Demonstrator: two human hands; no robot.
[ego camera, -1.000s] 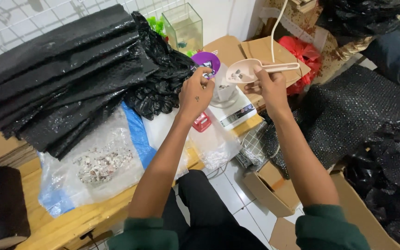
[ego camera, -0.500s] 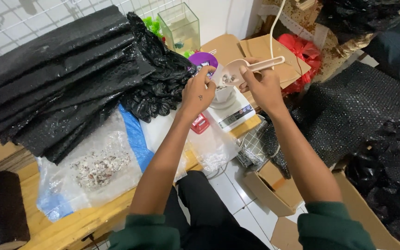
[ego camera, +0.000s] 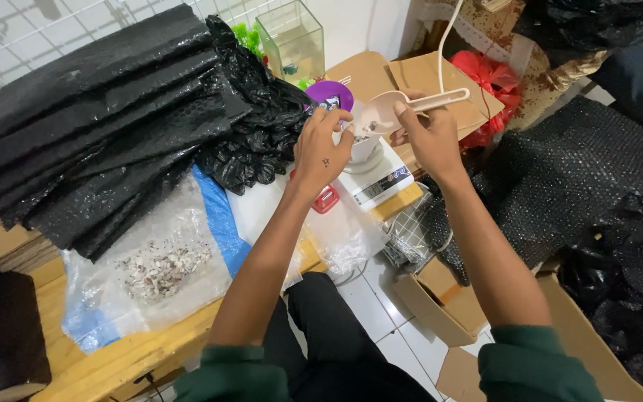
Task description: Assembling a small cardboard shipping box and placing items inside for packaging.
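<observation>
Centrally, both hands meet above the small white digital kitchen scale, which sits on the pale wooden tabletop. Right hand: fingers curled and pressed together around the handle of a cream plastic scoop, thumb on top; the scoop bowl tilts toward the left hand, directly over the scale. Left hand: fingertips bunched in a pinch at the scoop's bowl; what they pinch is too small to tell. White cup stands on the scale, mostly hidden behind the hands. Purple round lid just behind the scale. Small red object on the table just left of the scale, below the left wrist. Clear plastic bag of pale mixed grit lies well left of the scale, partly on a blue sheet. Stack of folded black plastic sheets far left of the scale. Small glass tank behind the scale. Open brown cardboard box behind and right of the scale, red plastic bag beyond it. Black bubble wrap right of the scale.
</observation>
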